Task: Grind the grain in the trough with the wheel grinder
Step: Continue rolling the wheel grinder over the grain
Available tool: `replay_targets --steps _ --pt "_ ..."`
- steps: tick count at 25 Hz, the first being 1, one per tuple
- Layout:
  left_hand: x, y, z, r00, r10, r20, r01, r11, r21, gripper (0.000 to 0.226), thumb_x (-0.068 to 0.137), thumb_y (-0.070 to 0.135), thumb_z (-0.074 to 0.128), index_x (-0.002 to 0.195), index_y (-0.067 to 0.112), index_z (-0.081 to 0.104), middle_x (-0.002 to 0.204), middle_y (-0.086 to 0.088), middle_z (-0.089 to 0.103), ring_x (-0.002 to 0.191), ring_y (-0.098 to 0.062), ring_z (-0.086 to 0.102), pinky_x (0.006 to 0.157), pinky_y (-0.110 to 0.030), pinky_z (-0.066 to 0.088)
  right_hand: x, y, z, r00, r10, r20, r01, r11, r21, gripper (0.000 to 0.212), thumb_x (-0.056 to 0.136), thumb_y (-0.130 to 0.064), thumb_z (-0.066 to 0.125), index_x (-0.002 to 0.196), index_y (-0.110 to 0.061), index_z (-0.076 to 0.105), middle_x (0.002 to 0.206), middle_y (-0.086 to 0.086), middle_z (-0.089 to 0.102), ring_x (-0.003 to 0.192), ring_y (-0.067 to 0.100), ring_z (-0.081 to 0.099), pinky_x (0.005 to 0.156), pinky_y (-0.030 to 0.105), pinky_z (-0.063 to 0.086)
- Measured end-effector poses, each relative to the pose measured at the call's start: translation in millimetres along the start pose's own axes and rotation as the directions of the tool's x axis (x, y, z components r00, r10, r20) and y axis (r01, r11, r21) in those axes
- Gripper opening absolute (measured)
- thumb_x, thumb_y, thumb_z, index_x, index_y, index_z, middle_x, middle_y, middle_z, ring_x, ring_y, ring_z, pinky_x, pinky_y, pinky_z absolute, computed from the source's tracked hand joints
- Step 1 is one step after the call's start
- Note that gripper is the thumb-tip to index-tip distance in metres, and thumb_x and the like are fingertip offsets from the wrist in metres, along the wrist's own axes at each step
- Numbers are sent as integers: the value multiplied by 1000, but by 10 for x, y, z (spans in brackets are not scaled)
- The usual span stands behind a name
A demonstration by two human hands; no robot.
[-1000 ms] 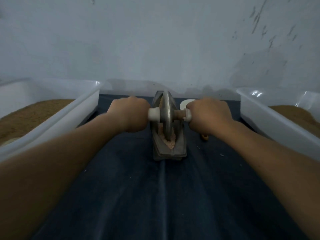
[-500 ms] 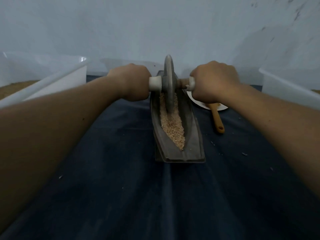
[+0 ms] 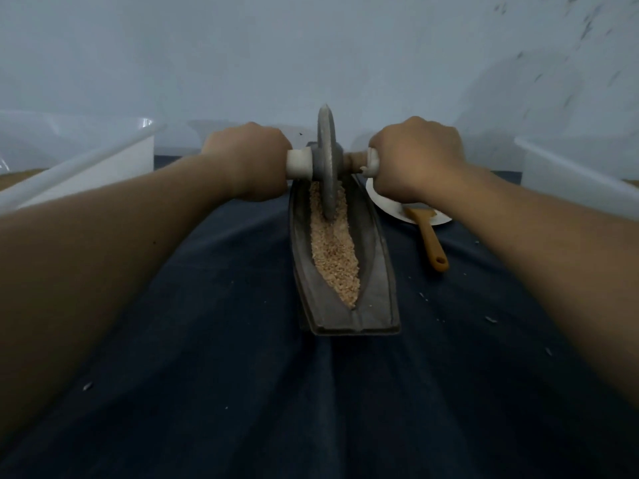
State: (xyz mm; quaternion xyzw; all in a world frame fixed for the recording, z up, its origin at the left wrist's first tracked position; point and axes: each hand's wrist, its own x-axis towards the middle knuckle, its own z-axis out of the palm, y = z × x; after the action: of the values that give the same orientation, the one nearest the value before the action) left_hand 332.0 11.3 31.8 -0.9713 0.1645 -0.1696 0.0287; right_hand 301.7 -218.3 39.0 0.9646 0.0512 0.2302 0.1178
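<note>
The wheel grinder (image 3: 326, 167) and trough (image 3: 377, 271) are seen as dull grey metal, matt, faintly rough. The grain (image 3: 333, 250) is noted as coarse and pale tan. The handle sleeve (image 3: 299, 164) is judged smooth white plastic. The tabletop (image 3: 242, 340) is covered in dark matt cloth. The bin (image 3: 103, 160) is made of glossy white plastic.

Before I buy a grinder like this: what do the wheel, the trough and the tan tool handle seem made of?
Wheel: dull grey, matte, thin edge, likely cast metal. Trough: same dark matte grey, probably cast iron, possibly stone. Tan tool handle: smooth, hanging hole; wood or plastic, cannot tell.
</note>
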Motion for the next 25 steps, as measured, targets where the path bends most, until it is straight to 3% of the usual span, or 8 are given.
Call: replay_targets --steps 5,8,11,16,19,22,25 --pt "-446 158 -161 997 33 -71 -26 995 94 22 81 32 60 103 33 65 86 1 55 80 -29 60 62 -36 40 -470 -16 -130 998 -56 19 55 996 66 21 84 -33 65 73 -28 48 74 -1 54 67 23 51 51 27 31" --pt "-807 243 -323 995 76 -67 -66 988 140 19 80 32 60 99 33 64 80 4 50 70 -23 51 59 -35 38 -858 -3 -284 999 -47 12 46 996 72 14 75 -25 63 75 -32 51 70 -6 54 63 21 53 49 27 31" --pt "-1037 230 -445 996 92 -16 -90 991 99 20 79 35 62 99 38 62 78 9 51 67 -19 50 58 -33 39 -1093 24 -449 999 -37 -34 38 998 55 25 68 -20 65 67 -30 42 60 -10 43 51 10 37 45 24 21" --pt "-859 184 -343 998 47 41 -48 998 31 16 80 35 62 96 37 61 80 9 56 72 -21 55 61 -35 44 -872 15 -346 999 -33 0 33 999 2 18 75 -28 65 68 -29 48 65 -8 52 55 14 45 47 24 27" --pt "-533 161 -167 1000 11 -22 -10 997 72 18 83 34 61 100 33 65 91 -1 63 82 -28 63 65 -38 48 -526 -8 -92 1000 -8 -15 9 1000 8 14 80 -31 67 75 -27 56 70 -3 54 59 19 48 49 23 27" --pt "-204 146 -61 989 -5 -146 28 987 158 15 83 30 60 97 31 66 82 -2 56 70 -29 56 61 -36 40 -200 8 111 998 60 -17 -58 994 91 21 83 -30 68 72 -28 50 71 -2 49 61 19 46 50 24 26" --pt "-43 180 -72 978 -22 -206 67 974 216 15 83 25 60 96 26 67 78 -3 52 64 -26 48 58 -35 38 -75 7 209 995 89 -56 -80 987 139 14 85 -25 65 80 -28 52 77 0 51 70 24 50 53 26 29"
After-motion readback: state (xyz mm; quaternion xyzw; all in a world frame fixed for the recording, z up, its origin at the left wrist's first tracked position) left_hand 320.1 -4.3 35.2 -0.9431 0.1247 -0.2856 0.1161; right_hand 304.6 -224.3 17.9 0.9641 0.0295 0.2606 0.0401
